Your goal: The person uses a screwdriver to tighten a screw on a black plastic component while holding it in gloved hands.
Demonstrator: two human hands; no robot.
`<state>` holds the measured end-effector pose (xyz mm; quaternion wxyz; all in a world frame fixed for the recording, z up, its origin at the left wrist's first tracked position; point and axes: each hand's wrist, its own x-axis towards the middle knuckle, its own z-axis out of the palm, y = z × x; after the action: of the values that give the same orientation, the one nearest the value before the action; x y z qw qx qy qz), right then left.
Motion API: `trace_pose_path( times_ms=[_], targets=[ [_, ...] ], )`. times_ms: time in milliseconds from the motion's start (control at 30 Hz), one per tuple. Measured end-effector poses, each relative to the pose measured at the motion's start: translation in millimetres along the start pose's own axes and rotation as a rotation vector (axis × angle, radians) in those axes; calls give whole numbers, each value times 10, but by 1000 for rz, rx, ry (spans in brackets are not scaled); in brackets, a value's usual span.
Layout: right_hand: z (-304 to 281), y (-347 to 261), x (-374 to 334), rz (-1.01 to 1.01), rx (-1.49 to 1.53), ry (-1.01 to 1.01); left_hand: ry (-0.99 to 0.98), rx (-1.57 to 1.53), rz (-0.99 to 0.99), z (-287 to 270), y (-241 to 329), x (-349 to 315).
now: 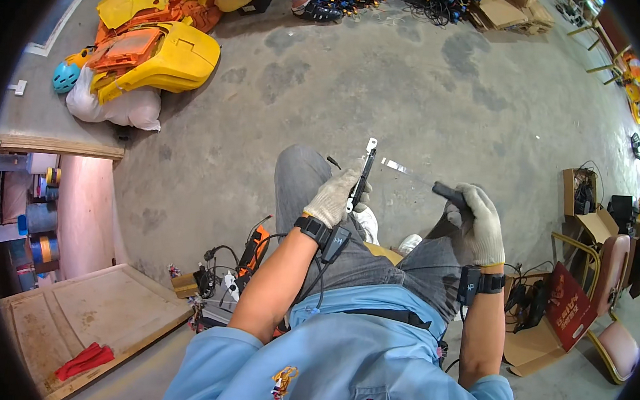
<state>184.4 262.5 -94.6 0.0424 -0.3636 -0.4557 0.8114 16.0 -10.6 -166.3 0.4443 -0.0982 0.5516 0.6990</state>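
Pale knit gloves [339, 194], yellow-and-orange plastic shells [157, 54], grey mottled floor [429, 89], red cloth [84, 360].

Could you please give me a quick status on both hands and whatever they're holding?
Left hand gripping slim black-and-white part upright. Right hand closed on black-handled tool, metal tip pointing at the part, not touching. Nothing between them.

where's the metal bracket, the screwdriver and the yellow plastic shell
metal bracket [364, 175], head view, on its dark middle above the left hand's fingers
screwdriver [448, 194], head view, on the black handle
yellow plastic shell [178, 58], head view, on its broad top
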Motion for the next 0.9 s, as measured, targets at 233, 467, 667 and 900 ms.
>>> trace_pose_path(
  times_ms=[233,467,667,900],
  targets=[
    [485,-41,-31,73,-87,-313,-57,36,-56,-81,-5,31],
    [1048,155,199,-17,-689,-176,-87,30,-48,-118,-56,82],
    [1239,417,363,-375,-1129,-138,-128,478,197,-83,12,-63],
    [1334,575,419,-488,-1182,-109,-119,614,150,-138,-1,8]
  ],
)
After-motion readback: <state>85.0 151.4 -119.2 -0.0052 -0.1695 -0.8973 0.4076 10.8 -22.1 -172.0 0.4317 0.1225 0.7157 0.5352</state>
